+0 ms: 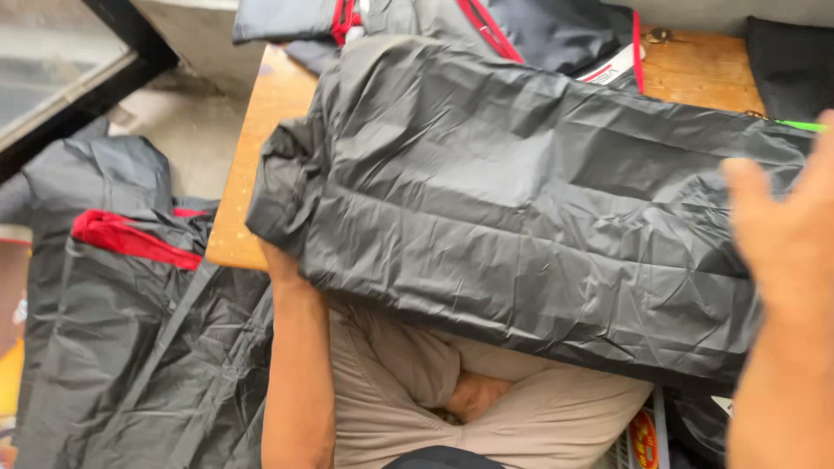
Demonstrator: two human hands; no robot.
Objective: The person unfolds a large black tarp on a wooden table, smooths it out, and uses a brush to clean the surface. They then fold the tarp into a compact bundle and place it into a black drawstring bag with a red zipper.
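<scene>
A garment workshop or packing room, by the look of it.

One black rain-type garment (530,208) lies folded across a bare wooden table (261,122), more black-and-red pieces (486,26) crowd its far edge, and another heap (130,304) spills over the concrete floor (187,130) past the table's left edge.

Under my left hand (280,260) I see a folded black jacket of thin synthetic cloth (521,208), crinkled, with a soft sheen. Beneath it the light wooden table (252,139) looks smooth and matt. Left of that hand, the heaped black cloth with red trim (130,330) shines slightly more.
</scene>
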